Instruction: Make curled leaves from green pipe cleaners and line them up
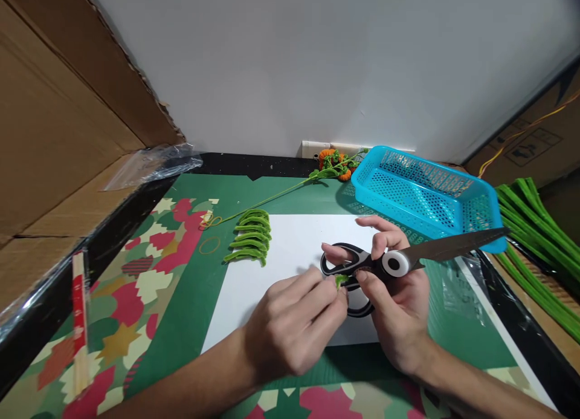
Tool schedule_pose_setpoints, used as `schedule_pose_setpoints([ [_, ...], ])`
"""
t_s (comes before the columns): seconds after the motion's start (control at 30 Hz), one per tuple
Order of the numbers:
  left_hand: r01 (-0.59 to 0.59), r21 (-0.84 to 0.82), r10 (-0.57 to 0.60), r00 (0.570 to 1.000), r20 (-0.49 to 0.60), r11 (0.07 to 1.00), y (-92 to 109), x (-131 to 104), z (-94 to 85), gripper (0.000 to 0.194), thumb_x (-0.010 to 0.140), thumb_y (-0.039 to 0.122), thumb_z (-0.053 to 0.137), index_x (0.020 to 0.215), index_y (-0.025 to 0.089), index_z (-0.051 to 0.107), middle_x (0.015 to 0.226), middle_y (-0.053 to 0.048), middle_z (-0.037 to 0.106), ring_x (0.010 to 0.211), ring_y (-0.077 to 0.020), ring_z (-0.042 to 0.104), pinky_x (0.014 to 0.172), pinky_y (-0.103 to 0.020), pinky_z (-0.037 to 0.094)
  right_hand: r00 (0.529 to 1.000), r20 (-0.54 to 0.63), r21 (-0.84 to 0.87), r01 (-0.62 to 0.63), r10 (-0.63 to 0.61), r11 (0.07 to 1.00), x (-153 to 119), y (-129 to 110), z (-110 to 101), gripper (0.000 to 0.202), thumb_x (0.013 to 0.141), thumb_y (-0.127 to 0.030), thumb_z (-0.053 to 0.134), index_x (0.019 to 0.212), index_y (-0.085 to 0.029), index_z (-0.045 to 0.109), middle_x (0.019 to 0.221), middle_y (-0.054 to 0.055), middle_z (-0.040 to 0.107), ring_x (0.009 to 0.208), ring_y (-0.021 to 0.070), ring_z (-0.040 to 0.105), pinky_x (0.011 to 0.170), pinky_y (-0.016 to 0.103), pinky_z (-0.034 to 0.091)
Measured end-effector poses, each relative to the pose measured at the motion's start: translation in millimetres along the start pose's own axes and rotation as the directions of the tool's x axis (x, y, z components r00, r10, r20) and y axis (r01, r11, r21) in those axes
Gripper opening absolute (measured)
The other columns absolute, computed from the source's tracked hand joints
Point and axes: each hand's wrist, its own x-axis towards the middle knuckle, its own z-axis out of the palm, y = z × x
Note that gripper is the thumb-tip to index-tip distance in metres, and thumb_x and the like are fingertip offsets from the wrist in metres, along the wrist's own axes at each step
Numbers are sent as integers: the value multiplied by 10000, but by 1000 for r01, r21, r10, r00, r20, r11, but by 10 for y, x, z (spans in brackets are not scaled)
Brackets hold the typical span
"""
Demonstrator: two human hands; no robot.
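Observation:
My left hand (303,322) is closed in a pinch over the white paper (299,243). A short bit of green pipe cleaner (341,280) sticks out at its fingertips; the rest of it is hidden by the fingers. My right hand (403,316) holds a pair of scissors (394,263) with black-and-grey handles, one finger through a loop. The blades look closed and point right, away from the left hand. Left of the hands, several bent green pipe cleaner pieces (251,237) lie in a neat stack on the paper's upper left.
At the back right stands a blue plastic basket (426,216). An orange pipe cleaner flower (333,159) with a long green stem lies behind the paper. Long green pipe cleaners (539,250) lie at right. A rubber band (209,245) and wrapped chopsticks (80,322) are at left.

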Motion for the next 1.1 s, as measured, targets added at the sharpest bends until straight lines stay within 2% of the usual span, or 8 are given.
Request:
schedule_pose_setpoints([
  [0.1, -18, 10, 18, 1000, 3, 1000, 14, 18, -17, 215, 915, -25, 587, 773, 79, 712, 640, -71, 588, 614, -200, 468, 512, -335, 336, 1000, -20, 32, -11, 12, 999, -4, 0, 11, 159, 928, -135, 688, 982, -241, 583, 1409, 81, 491, 1180, 300, 734, 952, 526, 671],
  [0.23, -28, 27, 28, 1000, 0, 999, 12, 36, -34, 220, 897, -25, 595, 748, 91, 709, 645, -80, 626, 615, -216, 519, 511, -341, 367, 999, -4, 58, -32, 32, 998, -29, 4, 23, 186, 943, -119, 672, 992, -245, 544, 1401, 63, 499, 1088, 259, 776, 1049, 561, 607],
  [0.37, -21, 39, 21, 1000, -7, 999, -18, 57, -43, 246, 934, 5, 540, 775, 83, 711, 642, -86, 626, 597, -210, 526, 490, -326, 373, 998, 63, 42, -5, 2, 999, -80, 9, 22, 158, 970, -153, 646, 1025, -243, 529, 1450, 85, 466, 1276, 321, 695, 1142, 569, 519],
  [0.47, -16, 63, 15, 1000, 2, 998, -38, 73, -59, 242, 959, 24, 510, 850, 60, 722, 679, -101, 652, 600, -199, 534, 493, -314, 393, 994, 99, 23, 36, -38, 999, -131, 10, 10, 140, 998, -147, 603, 1055, -246, 523, 1456, 92, 437, 1359, 353, 635, 1128, 538, 530],
  [0.7, -30, 71, 30, 1000, 3, 997, -46, 69, -72, 234, 982, 39, 488, 878, 85, 693, 684, -99, 670, 591, -186, 531, 496, -300, 412, 988, 125, -128, 102, -86, 987, -203, 15, -10, 179, 1032, -119, 549, 1121, -269, 510, 1494, 90, 387, 1360, 306, 623, 1152, 553, 516],
  [0.83, -12, 69, 12, 1000, -11, 998, -65, 57, -57, 218, 984, 37, 501, 889, 104, 686, 700, -90, 668, 603, -181, 541, 519, -300, 431, 982, 138, -173, 152, -128, 973, -175, -3, 23, 215, 1033, -80, 517, 1129, -270, 481, 1445, 91, 416, 1331, 283, 642, 1113, 521, 561],
  [0.93, -6, 66, 7, 1000, -6, 998, -62, 60, -74, 241, 987, 31, 484, 883, 102, 690, 709, -99, 676, 598, -185, 550, 513, -307, 433, 968, 123, -195, 239, -218, 951, -144, -7, 60, 257, 1012, -54, 519, 1150, -267, 476, 1389, 97, 455, 1261, 274, 684, 1044, 512, 610],
  [1.1, -47, -13, 47, 997, 68, 999, 49, 48, -103, 245, 987, 45, 473, 934, 61, 712, 756, -124, 699, 661, -222, 621, 525, -335, 461, 946, -31, -219, 307, -322, 926, -115, -13, 102, 159, 983, -92, 532, 1020, -244, 502, 1274, 66, 478, 993, 226, 762, 874, 476, 669],
])
